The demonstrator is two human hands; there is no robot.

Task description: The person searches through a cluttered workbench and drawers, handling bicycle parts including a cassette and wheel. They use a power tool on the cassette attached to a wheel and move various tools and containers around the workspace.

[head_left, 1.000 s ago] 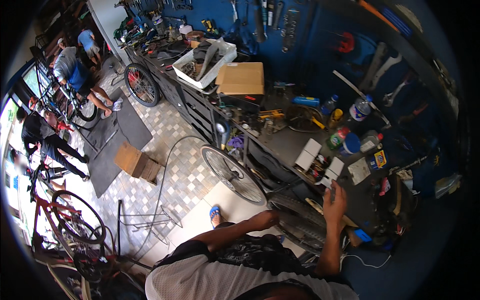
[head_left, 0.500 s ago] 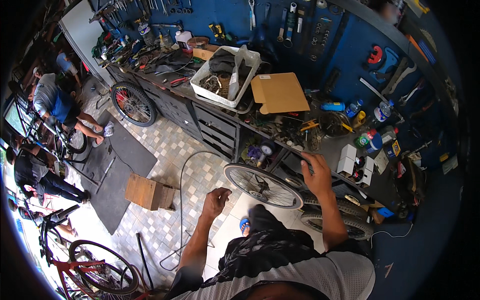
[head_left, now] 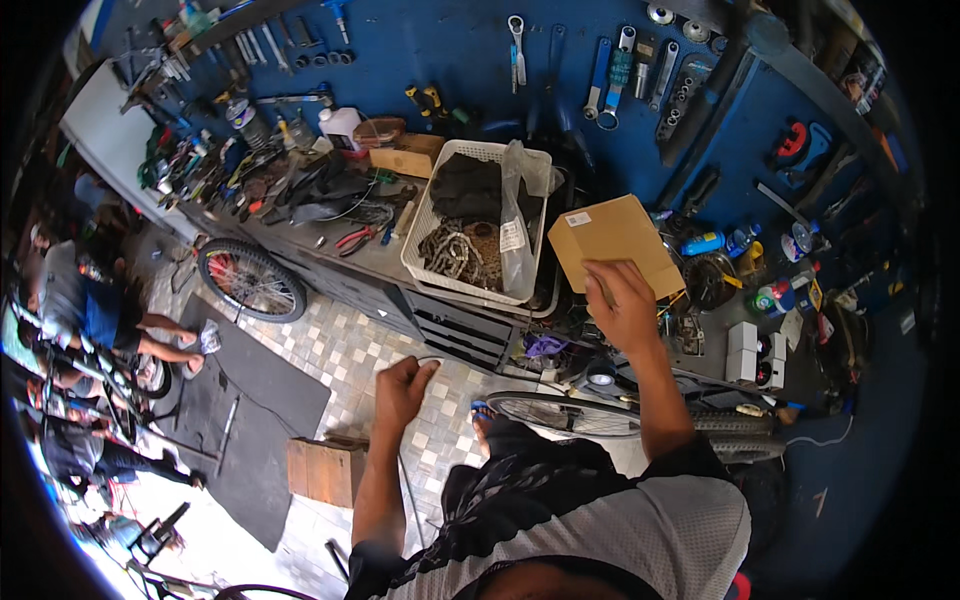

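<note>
Taking the middle of the view as the dial's centre, the right hand (head_left: 622, 312) is at three o'clock, palm down, its fingers spread loosely and only slightly bent, with the thumb held apart. It overlaps the lower edge of a flat brown cardboard piece (head_left: 612, 235), which lies on the bench (head_left: 378, 262) at two o'clock (whether skin and cardboard actually meet, I cannot tell from this angle).

The left hand (head_left: 402, 392) is at seven o'clock, above the tiled floor (head_left: 350, 345). Its fingers are curled in toward the palm and the thumb points out toward two o'clock; the inside of the palm is hidden.

At twelve o'clock, just beside the cardboard, a white plastic basket (head_left: 462, 287) holds bike chains (head_left: 445, 250), dark cloth (head_left: 465, 185) and a clear plastic bag (head_left: 515, 225). Red-handled pliers (head_left: 355, 240) lie on the bench at ten o'clock, and wrenches (head_left: 598, 75) hang on the blue wall at one.

Below the bench, a spoked wheel (head_left: 560, 412) leans at five o'clock, with knobbly tyres (head_left: 735, 430) at four. A wooden box (head_left: 325, 472) sits on the floor at seven, farther out than the left hand.
</note>
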